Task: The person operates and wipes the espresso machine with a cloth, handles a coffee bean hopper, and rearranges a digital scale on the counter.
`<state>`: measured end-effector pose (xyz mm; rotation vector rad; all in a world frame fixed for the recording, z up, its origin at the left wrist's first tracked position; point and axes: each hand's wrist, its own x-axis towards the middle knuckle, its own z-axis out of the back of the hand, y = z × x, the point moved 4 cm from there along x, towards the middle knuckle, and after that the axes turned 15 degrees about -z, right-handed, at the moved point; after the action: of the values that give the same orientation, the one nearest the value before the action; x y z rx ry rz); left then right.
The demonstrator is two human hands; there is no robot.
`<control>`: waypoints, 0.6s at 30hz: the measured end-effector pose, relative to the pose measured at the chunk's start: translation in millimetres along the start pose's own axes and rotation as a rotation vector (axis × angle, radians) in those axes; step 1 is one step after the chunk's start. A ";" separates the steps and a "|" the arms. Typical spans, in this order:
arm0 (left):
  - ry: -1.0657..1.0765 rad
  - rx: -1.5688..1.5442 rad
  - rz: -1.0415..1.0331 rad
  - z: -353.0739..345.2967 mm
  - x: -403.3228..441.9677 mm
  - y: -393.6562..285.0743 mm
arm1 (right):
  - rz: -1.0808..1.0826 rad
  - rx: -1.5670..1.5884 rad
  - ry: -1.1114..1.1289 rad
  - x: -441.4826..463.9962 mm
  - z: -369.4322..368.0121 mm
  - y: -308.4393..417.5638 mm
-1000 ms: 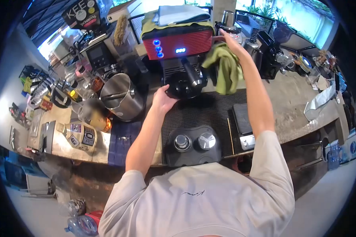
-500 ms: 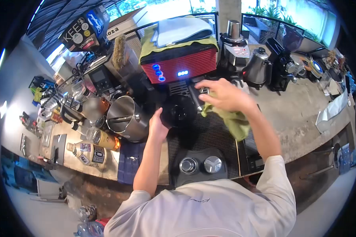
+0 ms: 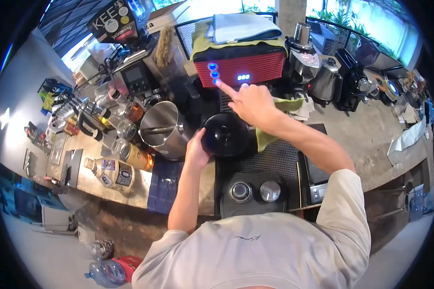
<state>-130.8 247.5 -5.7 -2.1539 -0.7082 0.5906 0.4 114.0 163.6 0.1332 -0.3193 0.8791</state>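
Observation:
My left hand (image 3: 197, 149) grips the side of a glossy black bowl-shaped vessel (image 3: 225, 135), its fingers partly hidden behind it. My right hand (image 3: 253, 106) reaches over with the index finger stretched to the lowest blue-lit button (image 3: 217, 82) on the red ribbed coffee machine (image 3: 260, 67). That fingertip appears to touch the button. The other fingers are curled, and a green cloth (image 3: 266, 139) hangs out beneath the hand, apparently held in it. Below the vessel lies a black mesh drip mat (image 3: 263, 161).
A steel pitcher (image 3: 164, 127) stands left of the vessel. Glass bottles (image 3: 132, 154) crowd the left counter. On the right are a kettle (image 3: 324, 82), a blender-like appliance (image 3: 304, 55) and a small scale (image 3: 318, 192). A dark stand (image 3: 253, 204) with two round inserts sits close to my body.
My right hand has moved up and left from beside the machine's handle to its buttons, index finger extended. The black vessel shows more clearly, still in my left hand. The whole view has shifted slightly.

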 end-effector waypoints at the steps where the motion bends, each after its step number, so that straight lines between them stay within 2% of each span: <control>1: 0.032 0.034 -0.014 -0.1 -0.7 -3.9 | 0.025 0.015 -0.053 -1.6 3.8 -2.0; 6: 0.048 0.213 0.080 11.1 -12.7 4.8 | 0.034 0.047 -0.075 -21.9 23.1 -16.3; 9: 0.285 0.945 -0.259 10.8 3.7 11.9 | -0.074 0.058 -0.020 -21.0 31.9 -25.8; 10: 0.292 0.943 -0.265 5.5 3.3 10.5 | -0.078 0.054 -0.027 -18.5 37.2 -30.8; 12: 0.239 1.427 -0.974 -24.1 -10.4 -16.4 | -0.466 0.334 -0.198 -9.6 54.3 -63.1; 13: 0.210 1.188 -0.977 -39.8 -8.0 -29.9 | -0.461 0.328 -0.204 -0.7 53.2 -76.4; 14: 0.180 0.952 -0.965 -57.1 -1.6 -45.8 | -0.496 0.416 -0.349 6.6 48.7 -95.2; 15: 0.161 0.888 -1.126 -77.1 0.0 -65.1 | -0.531 0.505 -0.487 10.4 41.8 -109.7; 16: 0.140 0.817 -1.289 -93.8 6.3 -81.4 | -0.528 0.502 -0.482 18.0 33.8 -117.9; 17: 0.134 0.813 -1.287 -104.0 21.5 -88.7 | -0.525 0.611 -0.375 28.1 22.7 -126.3; 18: 0.259 0.802 -1.266 -116.2 35.5 -92.7 | -0.522 0.717 -0.265 36.1 12.2 -131.6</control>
<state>-60.7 259.5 129.6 -0.7416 -1.2160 -0.1156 121.0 54.2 189.1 0.9611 -0.1865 0.4190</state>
